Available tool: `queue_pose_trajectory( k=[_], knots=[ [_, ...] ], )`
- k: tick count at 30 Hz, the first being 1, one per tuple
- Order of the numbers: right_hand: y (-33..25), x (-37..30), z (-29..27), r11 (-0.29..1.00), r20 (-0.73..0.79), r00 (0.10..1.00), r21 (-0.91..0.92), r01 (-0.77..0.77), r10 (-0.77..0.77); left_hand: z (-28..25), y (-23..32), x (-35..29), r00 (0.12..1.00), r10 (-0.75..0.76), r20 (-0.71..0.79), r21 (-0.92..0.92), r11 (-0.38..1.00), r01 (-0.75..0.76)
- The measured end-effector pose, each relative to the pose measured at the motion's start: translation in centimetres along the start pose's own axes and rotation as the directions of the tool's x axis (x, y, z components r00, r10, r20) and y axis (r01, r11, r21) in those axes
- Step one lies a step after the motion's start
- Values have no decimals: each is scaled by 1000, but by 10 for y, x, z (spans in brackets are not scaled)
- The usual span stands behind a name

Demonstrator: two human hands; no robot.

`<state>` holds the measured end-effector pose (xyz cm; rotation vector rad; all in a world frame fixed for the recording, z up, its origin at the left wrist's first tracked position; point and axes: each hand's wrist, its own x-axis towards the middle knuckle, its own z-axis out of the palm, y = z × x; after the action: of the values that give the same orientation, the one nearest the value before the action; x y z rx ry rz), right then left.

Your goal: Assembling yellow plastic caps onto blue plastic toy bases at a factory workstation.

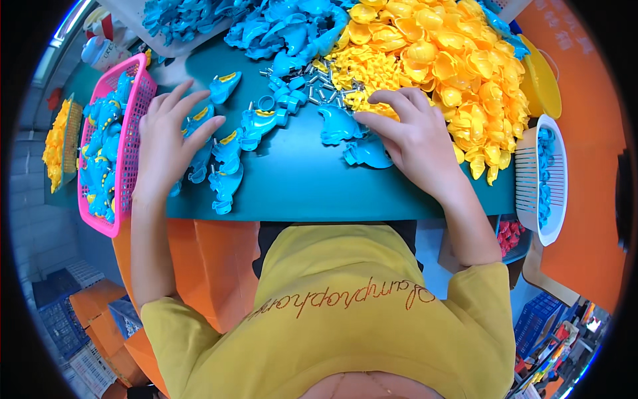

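Note:
My left hand has its fingers spread, with nothing seen in it. It hovers over the left side of the green table, beside blue plastic parts with yellow strips. A similar blue part lies just past its fingertips. My right hand is at the edge of a heap of small yellow pieces, its thumb and index finger apart. Two curved blue shell pieces lie by its thumb and below its palm. Small metal pins are scattered left of the yellow pieces.
Large yellow shells form a heap at the back right, beside a blue heap. A pink basket of blue parts stands left, with a yellow-filled basket beyond. A white basket hugs the table's right edge.

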<state>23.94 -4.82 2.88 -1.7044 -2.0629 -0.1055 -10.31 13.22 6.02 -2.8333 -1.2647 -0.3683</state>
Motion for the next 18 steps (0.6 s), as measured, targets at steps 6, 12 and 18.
queue_pose_trajectory(
  k=[6, 12, 18],
  knots=[
    [3, 0, 7, 998, 80, 995, -15, 58, -57, -36, 87, -27, 935, 335, -118, -207, 912, -353],
    [-2, 8, 16, 993, 118, 986, -9, 118, -116, 41, 158, -26, 873, 483, -75, -170, 856, -488],
    [-5, 4, 9, 984, 103, 990, 160, 75, -92, 52, 155, -33, 864, 499, -64, -155, 851, -502]
  ],
)
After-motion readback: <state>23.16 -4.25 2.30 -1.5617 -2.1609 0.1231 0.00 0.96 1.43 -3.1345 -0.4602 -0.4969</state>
